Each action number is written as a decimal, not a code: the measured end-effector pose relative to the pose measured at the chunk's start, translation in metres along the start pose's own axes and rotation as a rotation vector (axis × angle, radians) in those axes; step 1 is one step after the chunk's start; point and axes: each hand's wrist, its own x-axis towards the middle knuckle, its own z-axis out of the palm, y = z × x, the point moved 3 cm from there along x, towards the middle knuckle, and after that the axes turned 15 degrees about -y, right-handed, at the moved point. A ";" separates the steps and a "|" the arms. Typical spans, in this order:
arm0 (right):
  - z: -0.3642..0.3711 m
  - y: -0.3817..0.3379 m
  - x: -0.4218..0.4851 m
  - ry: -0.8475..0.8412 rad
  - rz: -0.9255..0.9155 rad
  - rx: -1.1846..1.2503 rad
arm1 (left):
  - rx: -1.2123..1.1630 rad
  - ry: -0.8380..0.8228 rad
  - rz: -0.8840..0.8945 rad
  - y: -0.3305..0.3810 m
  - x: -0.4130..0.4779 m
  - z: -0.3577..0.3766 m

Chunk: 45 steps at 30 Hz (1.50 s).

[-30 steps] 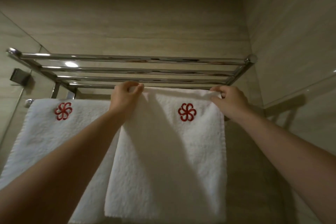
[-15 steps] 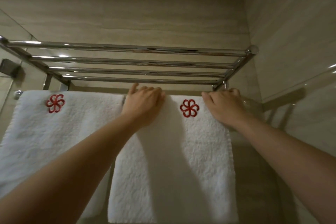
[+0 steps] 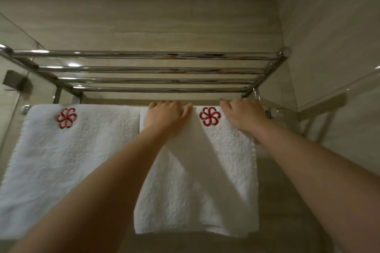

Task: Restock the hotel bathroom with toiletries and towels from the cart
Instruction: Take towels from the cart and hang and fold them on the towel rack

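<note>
Currently both grips released: L hand (image 3: 165,116) & R hand (image 3: 243,116) flat atop right towel (image 3: 195,181), logo (image 3: 209,116) btwn.

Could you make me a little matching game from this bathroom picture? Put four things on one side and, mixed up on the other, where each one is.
Things:
1. left hand
2. right hand
3. wide towel
4. rack

Places:
a. chrome bars above both towels
b. hangs at the left, no hand on it
c. rests on the narrow towel, left of its red flower
d. rests on the narrow towel, right of its red flower

Pairs: 1-c, 2-d, 3-b, 4-a
</note>
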 end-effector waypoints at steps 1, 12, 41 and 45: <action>-0.001 0.000 -0.001 -0.018 0.008 -0.005 | -0.003 -0.021 -0.008 0.001 0.000 -0.002; -0.028 -0.009 -0.068 -0.028 0.001 -0.221 | -0.048 -0.150 0.252 0.040 -0.063 -0.015; -0.169 -0.147 -0.486 -1.040 0.438 -0.104 | -0.395 -1.007 0.898 0.078 -0.398 -0.150; -0.204 -0.145 -0.549 -1.000 0.557 0.035 | -0.490 -1.029 1.027 0.117 -0.435 -0.159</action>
